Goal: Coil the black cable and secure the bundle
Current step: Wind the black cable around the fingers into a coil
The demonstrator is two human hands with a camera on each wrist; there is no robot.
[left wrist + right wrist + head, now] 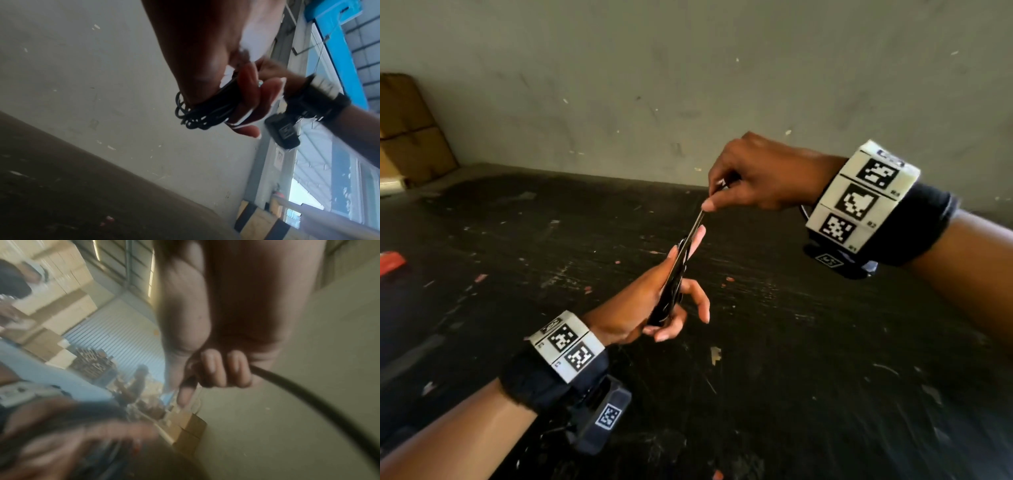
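Observation:
A bundle of thin black cable (671, 284) stands upright in my left hand (650, 301), which holds it between thumb and fingers above the dark table. In the left wrist view the cable loops (197, 113) stick out under the left hand (232, 91). A strand of cable (697, 222) runs taut from the bundle up to my right hand (743, 185), which pinches its end between thumb and curled fingers. The right wrist view shows the right hand (216, 368) closed on the cable (308, 399), which curves away to the lower right.
The dark, scuffed table (791, 342) lies below both hands, against a grey wall (688, 85). Cardboard boxes (410, 130) stand at the far left. A red object (392, 262) lies at the table's left edge. Another person (139, 378) stands far off.

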